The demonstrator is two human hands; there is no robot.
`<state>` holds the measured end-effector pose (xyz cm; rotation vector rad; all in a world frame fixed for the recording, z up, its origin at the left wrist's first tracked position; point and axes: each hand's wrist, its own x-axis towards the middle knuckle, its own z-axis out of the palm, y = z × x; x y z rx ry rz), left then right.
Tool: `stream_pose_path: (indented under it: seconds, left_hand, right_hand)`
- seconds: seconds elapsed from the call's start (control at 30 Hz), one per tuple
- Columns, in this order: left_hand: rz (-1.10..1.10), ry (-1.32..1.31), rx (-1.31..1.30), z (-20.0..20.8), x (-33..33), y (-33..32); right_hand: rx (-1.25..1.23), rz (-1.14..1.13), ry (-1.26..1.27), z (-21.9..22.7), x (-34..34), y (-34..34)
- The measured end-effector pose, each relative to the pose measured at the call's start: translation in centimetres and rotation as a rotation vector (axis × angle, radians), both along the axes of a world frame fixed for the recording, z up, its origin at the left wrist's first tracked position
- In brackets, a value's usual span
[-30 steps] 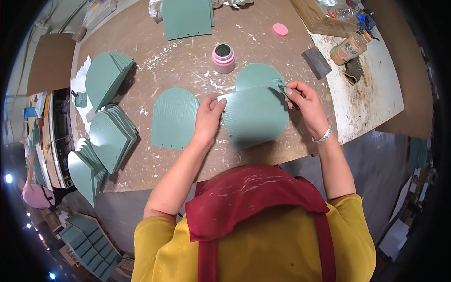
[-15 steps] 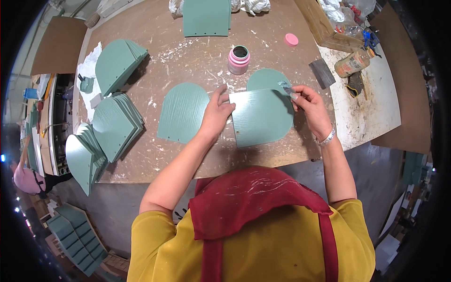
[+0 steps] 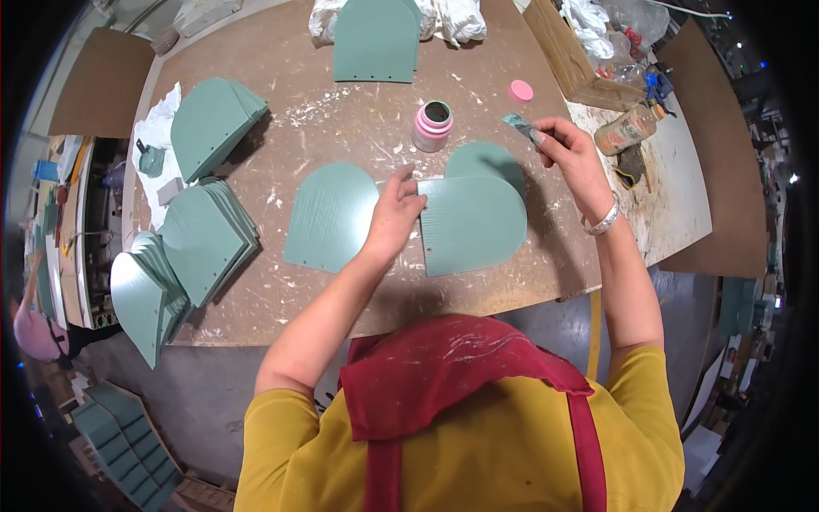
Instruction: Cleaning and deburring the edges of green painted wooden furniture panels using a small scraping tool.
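A green round-ended panel (image 3: 474, 226) lies in front of me, overlapping another green panel (image 3: 485, 160) behind it. My left hand (image 3: 397, 209) rests between it and a third panel (image 3: 331, 218), fingers stretched, thumb at the front panel's left edge. Raised over the table to the right, my right hand (image 3: 570, 154) pinches a small flat piece smeared with green (image 3: 517, 125); its exact kind is unclear. Behind the panels stands an uncapped pink-rimmed jar (image 3: 432, 128) with something dark inside. Its apparent pink lid (image 3: 520, 91) lies farther right.
Fanned stacks of green panels (image 3: 209, 235) stand along the table's left side. More panels (image 3: 374, 43) stand at the back by white wrapped bundles (image 3: 461, 21). At the right are a wooden box (image 3: 589, 85) and a bottle (image 3: 627, 130). Another person (image 3: 41, 333) is at far left.
My right hand has lifted the green-smeared piece off the panels and moved up and right. My left hand stays by the front panel's edge. The whole view has shifted slightly.
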<state>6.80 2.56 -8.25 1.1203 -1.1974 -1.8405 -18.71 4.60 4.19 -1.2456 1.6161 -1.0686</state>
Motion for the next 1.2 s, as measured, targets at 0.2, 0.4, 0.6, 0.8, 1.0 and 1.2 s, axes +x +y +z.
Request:
stream_pose_path:
  seconds: [0.2,0.4,0.6,0.8,1.0,1.2]
  left_hand:
    - [-0.016,-0.441,-0.515,0.7,-0.5,-3.8]
    - [0.029,-0.591,-0.857,1.2,-3.5,-9.7]
    - [-0.135,-0.326,-0.624,1.7,-4.3,-10.5]
    - [-0.083,-0.404,-1.039,4.2,-3.3,-10.2]
    - [-0.013,-0.438,-1.136,4.4,-3.2,-8.9]
    - [0.021,-0.480,-1.291,4.4,-3.3,-7.8]
  right_hand:
    - [-0.014,0.152,0.171,0.6,1.3,-2.2]
    - [-0.146,0.116,0.383,1.1,1.7,-5.2]
    - [0.108,0.044,0.024,1.0,0.2,-5.5]
    - [-0.101,0.172,0.287,1.9,1.0,-3.2]
    - [-0.418,0.276,0.771,2.7,3.6,-2.8]
    - [-0.419,0.401,1.149,2.3,5.0,-2.5]
